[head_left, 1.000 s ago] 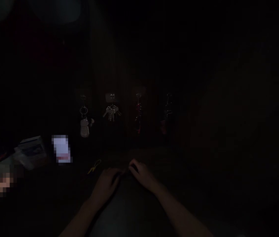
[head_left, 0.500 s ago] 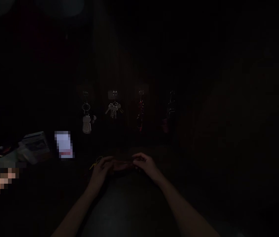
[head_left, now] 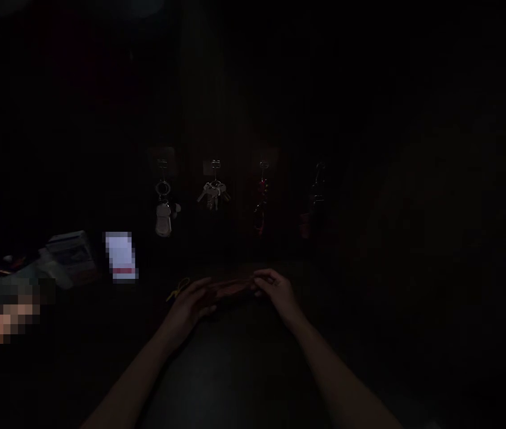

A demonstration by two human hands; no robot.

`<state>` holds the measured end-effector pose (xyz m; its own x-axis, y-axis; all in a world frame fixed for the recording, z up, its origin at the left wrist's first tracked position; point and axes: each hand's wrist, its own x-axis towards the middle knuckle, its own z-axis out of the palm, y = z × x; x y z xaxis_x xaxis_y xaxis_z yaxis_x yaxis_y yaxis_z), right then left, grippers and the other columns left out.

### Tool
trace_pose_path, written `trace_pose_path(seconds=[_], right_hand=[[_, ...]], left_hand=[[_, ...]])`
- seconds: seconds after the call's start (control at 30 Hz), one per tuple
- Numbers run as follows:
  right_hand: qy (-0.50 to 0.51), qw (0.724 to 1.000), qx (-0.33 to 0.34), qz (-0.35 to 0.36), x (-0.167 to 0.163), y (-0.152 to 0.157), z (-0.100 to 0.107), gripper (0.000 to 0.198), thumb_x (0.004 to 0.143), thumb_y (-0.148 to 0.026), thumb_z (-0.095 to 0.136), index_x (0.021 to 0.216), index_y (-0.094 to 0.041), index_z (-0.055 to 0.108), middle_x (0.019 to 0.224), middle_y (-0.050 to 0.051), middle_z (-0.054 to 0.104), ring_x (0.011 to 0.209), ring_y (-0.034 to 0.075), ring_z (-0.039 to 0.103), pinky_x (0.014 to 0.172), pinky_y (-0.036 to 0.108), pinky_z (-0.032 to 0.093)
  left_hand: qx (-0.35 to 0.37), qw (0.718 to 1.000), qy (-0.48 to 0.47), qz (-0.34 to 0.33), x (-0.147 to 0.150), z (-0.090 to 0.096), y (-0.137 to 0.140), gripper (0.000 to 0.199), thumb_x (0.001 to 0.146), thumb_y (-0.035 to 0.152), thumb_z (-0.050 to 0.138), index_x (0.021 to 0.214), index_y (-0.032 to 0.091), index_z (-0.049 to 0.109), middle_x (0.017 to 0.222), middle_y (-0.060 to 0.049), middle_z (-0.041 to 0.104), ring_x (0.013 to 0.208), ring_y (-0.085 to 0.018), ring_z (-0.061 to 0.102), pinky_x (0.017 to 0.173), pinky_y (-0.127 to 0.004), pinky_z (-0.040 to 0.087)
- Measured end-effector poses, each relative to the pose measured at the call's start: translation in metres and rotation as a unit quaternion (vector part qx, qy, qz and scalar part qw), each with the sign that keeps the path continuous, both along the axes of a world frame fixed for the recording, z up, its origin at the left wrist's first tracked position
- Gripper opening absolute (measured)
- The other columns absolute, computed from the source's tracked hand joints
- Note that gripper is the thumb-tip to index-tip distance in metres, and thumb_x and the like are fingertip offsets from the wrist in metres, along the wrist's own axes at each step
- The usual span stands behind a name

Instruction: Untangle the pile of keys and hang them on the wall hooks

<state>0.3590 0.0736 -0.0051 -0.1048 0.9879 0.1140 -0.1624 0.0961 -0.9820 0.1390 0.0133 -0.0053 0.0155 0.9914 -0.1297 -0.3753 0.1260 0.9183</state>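
The scene is very dark. A reddish-brown bundle that looks like strands or cord (head_left: 232,289) stretches between my hands, low in the middle. My left hand (head_left: 189,307) is at its left end, thumb and fingers spread apart around it; whether they touch it is too dark to tell. At the other end, my right hand (head_left: 275,290) pinches the bundle between thumb and fingers. A thin yellow cord with a loop (head_left: 180,289) sticks out just beyond my left hand. What the bundle is made of cannot be made out.
Behind my hands hang a key ring with a pale fob (head_left: 163,219), a bunch of keys (head_left: 214,192), a red-and-dark keychain (head_left: 260,205) and a dark item with a reddish part (head_left: 305,225). Left are a lit, pixelated screen (head_left: 121,256) and a box-like package (head_left: 71,256).
The view has shifted slightly, moving the scene right and up. My left thumb has come away from its fingers. More of the reddish bundle shows between my hands.
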Motion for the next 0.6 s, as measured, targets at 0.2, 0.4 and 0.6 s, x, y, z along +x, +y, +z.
trace_pose_path(seconds=[0.2, 0.4, 0.6], right_hand=[[-0.009, 1.0, -0.002, -0.029, 0.0032, 0.001, -0.0018, 0.028, 0.06, -0.037, 0.073, 0.08, -0.019, 0.064, 0.072, 0.001, 0.066, 0.064, 0.014, 0.061, 0.053, 0.024, 0.049], [0.097, 0.993, -0.062, -0.026, 0.0041, -0.0023, 0.0003, 0.033, 0.057, -0.033, 0.076, 0.083, -0.021, 0.061, 0.071, -0.002, 0.063, 0.063, 0.012, 0.06, 0.054, 0.024, 0.051], [0.176, 0.978, -0.108, 0.007, 0.0049, -0.0057, 0.0055, 0.037, 0.059, -0.027, 0.075, 0.091, -0.024, 0.057, 0.075, -0.003, 0.064, 0.06, 0.01, 0.059, 0.054, 0.023, 0.05]], left_hand=[[-0.013, 0.999, -0.021, -0.035, -0.0021, -0.0009, 0.0018, 0.039, 0.077, 0.033, 0.059, 0.114, 0.021, 0.057, 0.111, -0.01, 0.065, 0.104, -0.024, 0.06, 0.08, -0.036, 0.048], [0.001, 0.998, 0.033, -0.057, 0.0021, -0.0008, -0.0011, 0.043, 0.075, 0.036, 0.063, 0.114, 0.021, 0.055, 0.114, -0.011, 0.063, 0.098, -0.021, 0.062, 0.078, -0.033, 0.048], [0.048, 0.989, 0.105, -0.094, 0.0065, -0.0062, -0.0026, 0.04, 0.074, 0.03, 0.063, 0.111, 0.018, 0.056, 0.106, -0.01, 0.064, 0.089, -0.018, 0.062, 0.072, -0.029, 0.048]])
